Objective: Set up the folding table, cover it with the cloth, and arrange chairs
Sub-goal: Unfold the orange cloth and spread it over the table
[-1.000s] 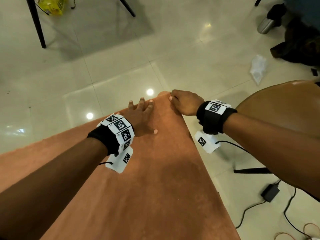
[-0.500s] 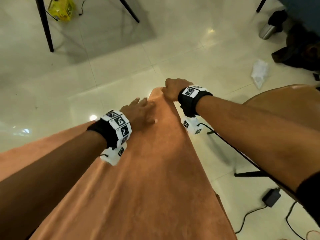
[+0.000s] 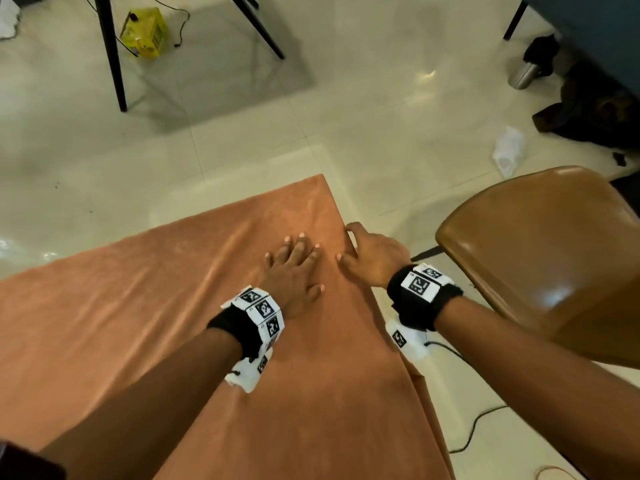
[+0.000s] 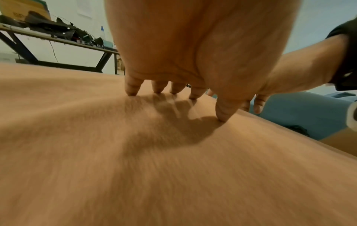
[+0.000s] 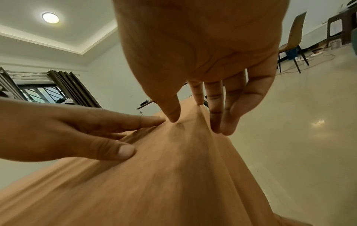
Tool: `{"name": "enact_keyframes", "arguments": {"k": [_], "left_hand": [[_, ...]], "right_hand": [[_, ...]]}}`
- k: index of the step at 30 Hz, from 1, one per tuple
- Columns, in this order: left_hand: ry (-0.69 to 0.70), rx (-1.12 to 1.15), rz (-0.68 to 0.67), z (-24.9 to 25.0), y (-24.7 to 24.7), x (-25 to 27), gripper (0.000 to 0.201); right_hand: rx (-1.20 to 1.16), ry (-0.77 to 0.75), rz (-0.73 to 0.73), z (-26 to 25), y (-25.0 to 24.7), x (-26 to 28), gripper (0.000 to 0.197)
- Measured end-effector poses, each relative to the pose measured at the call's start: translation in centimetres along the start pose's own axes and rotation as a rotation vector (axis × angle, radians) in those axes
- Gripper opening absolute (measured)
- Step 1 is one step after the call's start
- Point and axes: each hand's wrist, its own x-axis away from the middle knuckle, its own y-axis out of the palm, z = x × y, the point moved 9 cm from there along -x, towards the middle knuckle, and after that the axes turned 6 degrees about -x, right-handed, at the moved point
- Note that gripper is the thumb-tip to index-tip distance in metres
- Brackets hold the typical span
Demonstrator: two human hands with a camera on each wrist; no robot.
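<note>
Your left hand (image 3: 292,271) lies flat on the orange cloth (image 3: 138,299), fingers straight and together, pressing down just inside the far right corner. Your right hand (image 3: 372,259) sits right beside it at the table's right edge, thumb on top, fingers (image 5: 216,107) loosely extended and draped over the side, nothing pinched that I can see. The cloth already covers the tabletop, hanging off the right edge, a soft ridge running under your right thumb. Here's what matters: the brown chair (image 3: 540,258) stands to your right, off the table's long right edge, its seat facing you, and your right hand is clearly the nearer one. Your left would have to cross over. So I'd judge the smoothing nearly done; finish that corner, then reach right with the right hand for the chair. Mind the cable (image 3: 478,424) on the floor (image 3: 381,98) beneath.
</note>
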Motion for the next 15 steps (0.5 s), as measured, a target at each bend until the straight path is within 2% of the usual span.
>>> {"name": "enact_keyframes", "arguments": {"k": [4, 7, 10, 15], "left_hand": [[-0.039, 0.059, 0.053, 4.3, 3.6, 5.7, 0.075], [-0.083, 0.114, 0.072, 7.9, 6.2, 10.5, 0.073], [-0.114, 0.133, 0.062, 11.5, 9.1, 14.9, 0.071], [-0.136, 0.175, 0.066, 16.8, 12.9, 20.2, 0.07]], "right_hand": [[-0.082, -0.025, -0.063, 3.0, 3.6, 7.3, 0.061], [-0.073, 0.015, -0.095, 6.0, 6.1, 13.3, 0.055], [-0.052, 0.038, -0.087, 8.8, 8.1, 19.1, 0.053], [-0.065, 0.082, -0.056, 12.2, 11.1, 25.9, 0.045]]}}
